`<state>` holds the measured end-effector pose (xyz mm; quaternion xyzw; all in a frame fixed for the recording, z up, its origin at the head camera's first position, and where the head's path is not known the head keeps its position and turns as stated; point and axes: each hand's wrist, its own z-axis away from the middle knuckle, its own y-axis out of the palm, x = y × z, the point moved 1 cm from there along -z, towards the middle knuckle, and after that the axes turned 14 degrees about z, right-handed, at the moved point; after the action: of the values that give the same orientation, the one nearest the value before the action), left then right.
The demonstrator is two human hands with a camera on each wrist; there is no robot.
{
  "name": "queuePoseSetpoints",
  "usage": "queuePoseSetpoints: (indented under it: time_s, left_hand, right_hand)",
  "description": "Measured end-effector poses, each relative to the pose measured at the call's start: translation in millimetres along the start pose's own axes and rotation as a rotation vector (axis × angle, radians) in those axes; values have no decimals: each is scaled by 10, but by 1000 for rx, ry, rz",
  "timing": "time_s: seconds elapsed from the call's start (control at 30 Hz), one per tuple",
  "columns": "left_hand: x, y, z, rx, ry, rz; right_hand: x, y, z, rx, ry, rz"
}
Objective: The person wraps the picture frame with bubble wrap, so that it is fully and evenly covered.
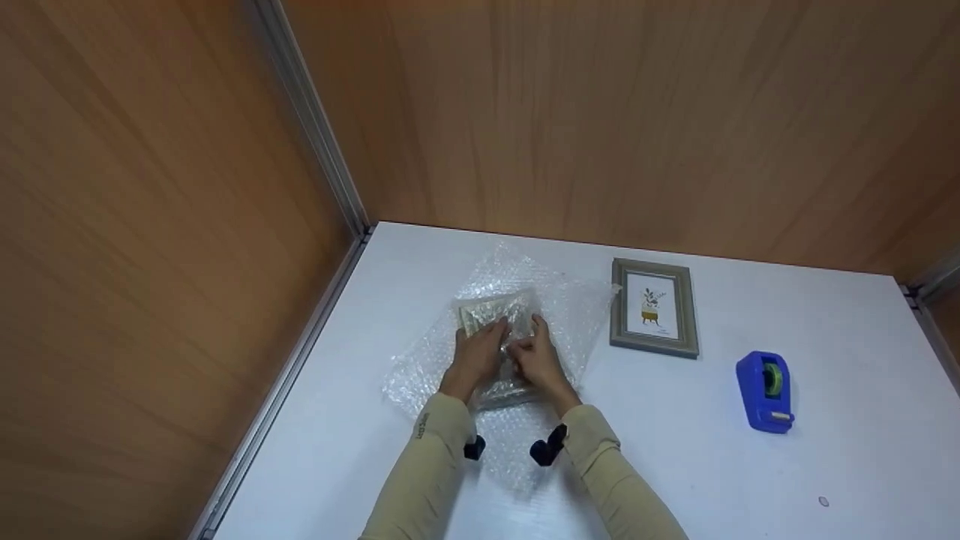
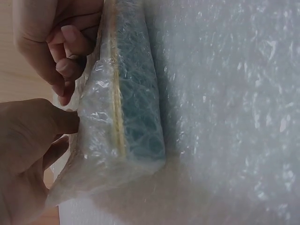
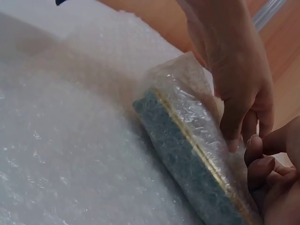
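Note:
A flat rectangular thing (image 1: 480, 311), cream on top, lies inside bubble wrap (image 1: 427, 375). Its blue-green side (image 2: 138, 89) and a gold line along the edge show through the plastic in both wrist views. From the left, my left hand (image 1: 478, 360) holds the wrap down over its top, thumb on the film. My right hand (image 1: 538, 360) is beside it with bent fingers, gripping the wrap close to the left fingertips. The wrist views show the right-hand fingers (image 3: 260, 171) curled against the folded film; part of that grip is hidden.
A grey picture frame (image 1: 691, 319) with a plant print lies to the right, near a corner of the wrap. Farther right stands a blue tape dispenser (image 1: 765, 394) with a green roll. Wooden panels (image 1: 600, 120) border the white table (image 1: 720, 480) at the back and left.

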<state>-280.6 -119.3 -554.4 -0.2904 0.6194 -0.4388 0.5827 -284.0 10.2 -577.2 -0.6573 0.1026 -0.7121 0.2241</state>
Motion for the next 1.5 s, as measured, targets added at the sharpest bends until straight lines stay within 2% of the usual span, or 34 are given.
queuePoseSetpoints:
  time_s: [0.2, 0.43, 0.67, 0.9, 1.03, 1.13, 1.33, 1.5]
  left_hand:
    - [-8, -9, -6, 9, 6, 2]
    - [14, -14, 10, 41, 27, -1]
    - [25, -17, 24, 37, 61, 58]
    - [-18, -47, 38, 87, 74, -7]
    - [-35, -53, 30, 101, 62, -27]
    - [-39, -53, 35, 105, 54, -27]
    - [-48, -65, 52, 91, 69, -27]
    - [-48, -72, 53, 81, 82, -35]
  right_hand:
    - [-19, -2, -13, 7, 62, -7]
    - [-26, -28, -37, 76, 144, -86]
    - [-22, -40, -62, 83, 154, -95]
    - [-11, -53, -57, 84, 204, -177]
    - [-14, -60, -62, 72, 229, -180]
    - [-15, -56, -49, 45, 231, -173]
    - [-42, -26, -12, -9, 168, -129]
    - [-56, -33, 1, -9, 172, -141]
